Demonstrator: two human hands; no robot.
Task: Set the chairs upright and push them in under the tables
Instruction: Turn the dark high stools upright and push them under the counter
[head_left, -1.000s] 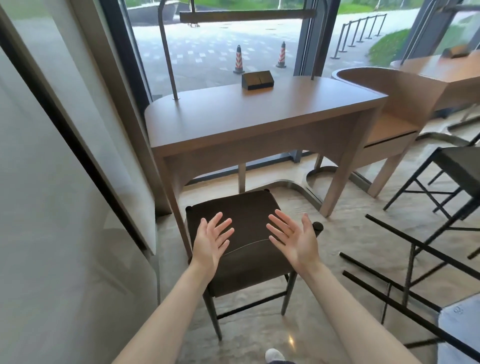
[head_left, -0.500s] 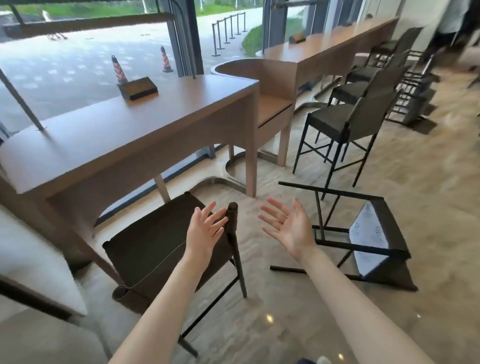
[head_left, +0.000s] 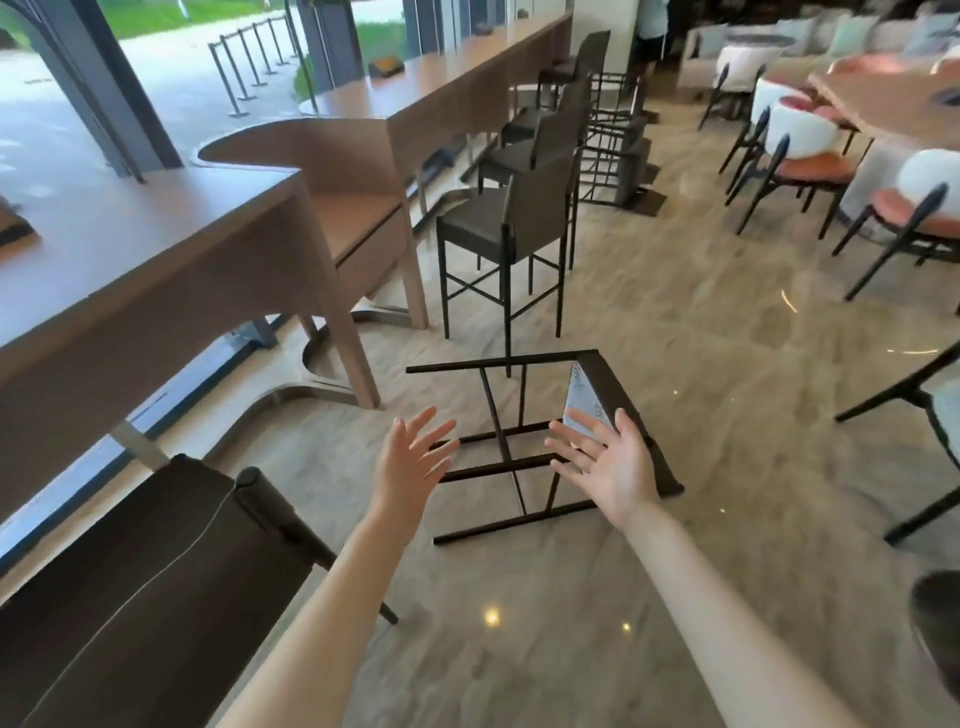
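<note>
A black high chair (head_left: 511, 457) lies tipped on its side on the floor ahead, legs pointing left toward the tall wooden table (head_left: 156, 249). My left hand (head_left: 410, 462) and my right hand (head_left: 608, 462) are both held out in the air above it, fingers spread, holding nothing. An upright dark chair (head_left: 156, 582) stands at lower left, its seat partly under the table. Another upright high chair (head_left: 506, 228) stands beyond the fallen one, out from the table.
More dark chairs line the long wooden counter (head_left: 457, 88) farther back, with one tipped over (head_left: 618, 150) near them. A fallen chair's legs (head_left: 914, 395) show at the right edge. Round-backed dining chairs (head_left: 795, 161) stand at upper right.
My view has swung right from the upright chair at the table to the fallen chair. Both open hands now hover over the fallen chair instead of over the upright chair's seat.
</note>
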